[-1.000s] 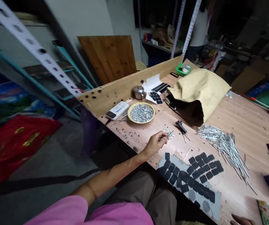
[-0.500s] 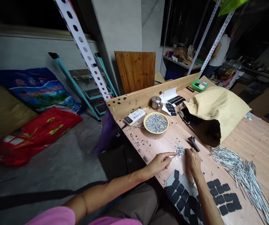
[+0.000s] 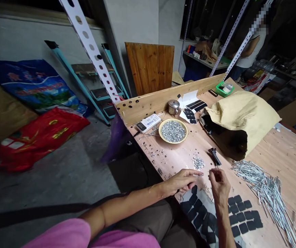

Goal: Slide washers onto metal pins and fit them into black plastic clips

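Here, the left hand [image 3: 185,180] holds one thin metal piece [image 3: 201,175].

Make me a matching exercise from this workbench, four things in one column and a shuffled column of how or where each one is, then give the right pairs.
Column one
1. Bowl
2. Left hand
3. Metal rods
4. Basket

Column two
A. Heaped loosely on the tabletop
B. Green
C. Full of small shiny pieces
D. Finger stretched out near a small silvery pile

Right pairs
1-C, 2-D, 3-A, 4-B
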Demonstrator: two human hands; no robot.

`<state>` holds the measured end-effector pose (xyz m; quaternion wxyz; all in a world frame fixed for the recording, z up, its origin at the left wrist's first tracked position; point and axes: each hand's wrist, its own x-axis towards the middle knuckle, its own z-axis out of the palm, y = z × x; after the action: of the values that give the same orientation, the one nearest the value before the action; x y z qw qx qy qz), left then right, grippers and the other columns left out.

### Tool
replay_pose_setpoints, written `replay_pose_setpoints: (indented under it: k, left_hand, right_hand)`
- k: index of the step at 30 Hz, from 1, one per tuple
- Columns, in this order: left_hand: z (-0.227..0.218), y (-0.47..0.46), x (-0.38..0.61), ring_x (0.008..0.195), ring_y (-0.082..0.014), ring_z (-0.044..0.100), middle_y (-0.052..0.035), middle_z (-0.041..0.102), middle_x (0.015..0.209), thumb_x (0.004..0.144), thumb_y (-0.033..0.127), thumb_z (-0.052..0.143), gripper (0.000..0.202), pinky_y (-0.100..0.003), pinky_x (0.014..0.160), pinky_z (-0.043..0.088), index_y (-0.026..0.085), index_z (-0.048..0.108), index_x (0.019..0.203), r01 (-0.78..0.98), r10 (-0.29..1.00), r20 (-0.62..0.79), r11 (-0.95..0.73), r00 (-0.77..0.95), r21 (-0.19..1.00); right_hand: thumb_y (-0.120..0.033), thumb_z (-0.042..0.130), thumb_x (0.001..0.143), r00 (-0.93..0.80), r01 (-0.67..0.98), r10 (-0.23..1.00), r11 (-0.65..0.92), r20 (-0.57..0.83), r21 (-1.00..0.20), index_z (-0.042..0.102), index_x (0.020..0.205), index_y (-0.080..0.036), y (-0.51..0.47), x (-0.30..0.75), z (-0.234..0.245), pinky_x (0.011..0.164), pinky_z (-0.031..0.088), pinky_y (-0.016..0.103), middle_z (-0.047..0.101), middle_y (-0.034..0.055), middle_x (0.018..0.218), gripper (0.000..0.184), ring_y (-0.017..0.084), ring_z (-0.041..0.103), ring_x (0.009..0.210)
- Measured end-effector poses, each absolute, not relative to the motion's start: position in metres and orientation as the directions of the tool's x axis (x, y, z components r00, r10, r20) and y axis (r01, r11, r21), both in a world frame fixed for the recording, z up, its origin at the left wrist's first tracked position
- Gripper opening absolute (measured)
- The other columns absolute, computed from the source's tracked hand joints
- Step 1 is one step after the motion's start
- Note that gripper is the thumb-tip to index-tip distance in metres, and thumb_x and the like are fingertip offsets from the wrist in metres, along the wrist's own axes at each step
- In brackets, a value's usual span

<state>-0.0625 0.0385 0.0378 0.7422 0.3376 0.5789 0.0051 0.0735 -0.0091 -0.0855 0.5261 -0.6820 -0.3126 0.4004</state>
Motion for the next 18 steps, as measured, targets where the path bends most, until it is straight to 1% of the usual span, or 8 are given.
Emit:
replay_pose_setpoints:
  k: [3,6,8,11,15,18]
  left_hand:
    - [0.037,0.032,-0.058,0.034,-0.0004,0.02,0.0072,0.041,0.053,0.081,0.017,0.048,0.051,-0.017,0.037,0.009,0.011,0.048,0.131,0.4,0.397,-0.843,0.751,0.362,0.526]
    - [0.039,0.026,-0.054,0.034,-0.0005,0.02,0.0069,0.041,0.053,0.082,0.018,0.047,0.049,-0.017,0.037,0.009,0.013,0.05,0.13,0.398,0.4,-0.816,0.727,0.418,0.56]
    - [0.041,0.023,-0.051,0.035,-0.0002,0.02,0.0071,0.04,0.052,0.083,0.019,0.047,0.047,-0.017,0.037,0.01,0.013,0.051,0.13,0.4,0.402,-0.801,0.712,0.443,0.578]
    - [0.044,0.019,-0.049,0.035,0.0001,0.02,0.0072,0.039,0.051,0.085,0.02,0.045,0.045,-0.017,0.038,0.011,0.012,0.052,0.129,0.43,0.407,-0.792,0.678,0.456,0.596]
    - [0.043,0.014,-0.048,0.037,0.0,0.023,0.006,0.04,0.054,0.086,0.024,0.046,0.043,-0.016,0.038,0.014,0.013,0.054,0.128,0.46,0.421,-0.762,0.617,0.493,0.639]
    - [0.041,0.012,-0.047,0.039,-0.0003,0.025,0.0057,0.04,0.055,0.087,0.025,0.047,0.044,-0.016,0.039,0.015,0.014,0.053,0.129,0.482,0.417,-0.761,0.596,0.498,0.642]
  right_hand:
    - [-0.047,0.068,0.065,0.512,-0.236,0.796,-0.231,-0.323,-0.944,0.054,0.081,-0.014,-0.027,0.069,-0.062,0.059,0.049,0.027,0.059,0.0043,0.071,0.039,0.014,0.057,0.062]
    - [-0.045,0.073,0.062,0.516,-0.327,0.778,-0.206,-0.358,-0.922,0.053,0.079,-0.013,-0.039,0.067,-0.048,0.061,0.051,0.027,0.06,0.0049,0.072,0.041,0.015,0.059,0.064]
    - [-0.043,0.073,0.061,0.531,-0.348,0.769,-0.187,-0.357,-0.919,0.053,0.079,-0.013,-0.045,0.068,-0.042,0.064,0.053,0.028,0.061,0.0055,0.073,0.04,0.015,0.061,0.066]
    - [-0.042,0.074,0.062,0.567,-0.336,0.752,-0.161,-0.336,-0.928,0.054,0.079,-0.013,-0.051,0.069,-0.038,0.066,0.053,0.027,0.062,0.0056,0.074,0.039,0.014,0.061,0.067]
    - [-0.041,0.074,0.063,0.601,-0.333,0.733,-0.132,-0.318,-0.934,0.054,0.078,-0.013,-0.058,0.069,-0.036,0.066,0.054,0.027,0.063,0.0061,0.075,0.038,0.015,0.062,0.067]
    - [-0.039,0.074,0.064,0.614,-0.326,0.735,-0.097,-0.289,-0.94,0.054,0.079,-0.013,-0.063,0.069,-0.036,0.064,0.054,0.027,0.064,0.0065,0.076,0.036,0.015,0.063,0.067]
